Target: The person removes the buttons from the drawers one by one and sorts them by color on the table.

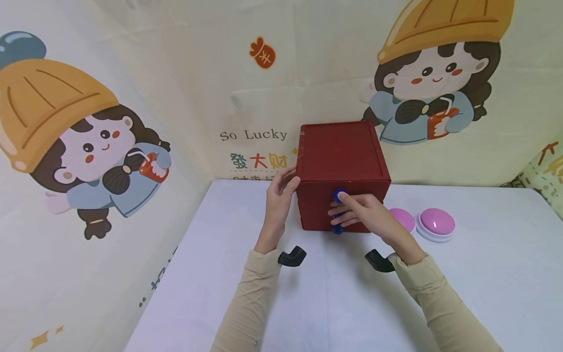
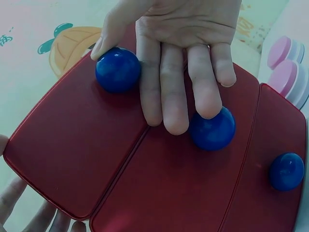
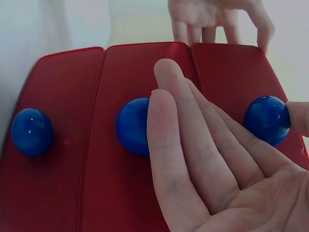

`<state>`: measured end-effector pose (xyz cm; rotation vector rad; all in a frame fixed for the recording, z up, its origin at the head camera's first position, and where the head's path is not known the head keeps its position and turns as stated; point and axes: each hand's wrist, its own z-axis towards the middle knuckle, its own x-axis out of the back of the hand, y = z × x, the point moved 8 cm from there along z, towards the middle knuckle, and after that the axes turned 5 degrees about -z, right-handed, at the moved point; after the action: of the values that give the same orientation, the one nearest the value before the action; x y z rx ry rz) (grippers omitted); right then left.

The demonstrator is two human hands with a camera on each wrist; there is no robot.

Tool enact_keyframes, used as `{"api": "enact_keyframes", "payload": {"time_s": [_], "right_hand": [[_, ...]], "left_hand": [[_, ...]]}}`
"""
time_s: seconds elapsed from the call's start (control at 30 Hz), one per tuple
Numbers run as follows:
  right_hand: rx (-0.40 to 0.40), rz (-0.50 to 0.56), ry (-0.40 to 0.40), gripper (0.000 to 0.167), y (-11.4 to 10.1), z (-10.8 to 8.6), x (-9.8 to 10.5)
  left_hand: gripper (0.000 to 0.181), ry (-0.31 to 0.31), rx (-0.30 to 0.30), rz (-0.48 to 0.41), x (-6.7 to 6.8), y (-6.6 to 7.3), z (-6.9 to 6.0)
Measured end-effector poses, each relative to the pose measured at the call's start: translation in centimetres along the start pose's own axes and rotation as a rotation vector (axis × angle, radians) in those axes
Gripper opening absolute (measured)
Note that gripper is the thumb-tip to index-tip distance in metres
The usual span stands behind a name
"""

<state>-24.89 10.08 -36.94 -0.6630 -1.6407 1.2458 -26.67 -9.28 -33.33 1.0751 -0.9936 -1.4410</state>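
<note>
On wall (image 1: 198, 73) behind red box (image 1: 338, 151), "So Lucky" (image 1: 253, 135); right hand (image 1: 368, 212) pinches blue knob (image 2: 118, 72).

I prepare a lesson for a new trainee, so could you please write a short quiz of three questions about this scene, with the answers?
1. Which of the blue knobs does the thumb of the right hand touch: (A) top, (B) middle, (C) bottom?
2. True or false: the left hand touches the red box.
3. Fill in: in the head view, the two pink buttons stand to the ___ of the box.

Key: 1 A; 2 true; 3 right.
</note>
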Motion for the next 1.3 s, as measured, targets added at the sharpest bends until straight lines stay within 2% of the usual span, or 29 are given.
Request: {"api": "enact_keyframes", "payload": {"time_s": [0.13,0.5,0.77,1.0,1.3], "right_hand": [[-0.001,0.004,0.001,0.056,0.0,0.0,0.0],[-0.015,0.04,0.009,0.056,0.1,0.1,-0.2],[-0.053,0.042,0.033,0.058,0.8,-0.5,-0.1],[-0.065,0.04,0.027,0.056,2.1,-1.2,-0.2],[-0.053,0.046,0.04,0.05,3.3,-1.6,-0.1]], "left_hand": [[0.045,0.001,-0.003,0.003,-0.2,0.6,-0.3],[0.045,0.008,0.005,0.004,-0.1,0.6,-0.3],[0.042,0.039,-0.008,-0.009,0.5,-2.0,1.2],[0.04,0.09,-0.029,-0.004,0.6,-2.1,1.4],[0.039,0.089,-0.032,0.005,0.5,-2.2,1.5]]}}
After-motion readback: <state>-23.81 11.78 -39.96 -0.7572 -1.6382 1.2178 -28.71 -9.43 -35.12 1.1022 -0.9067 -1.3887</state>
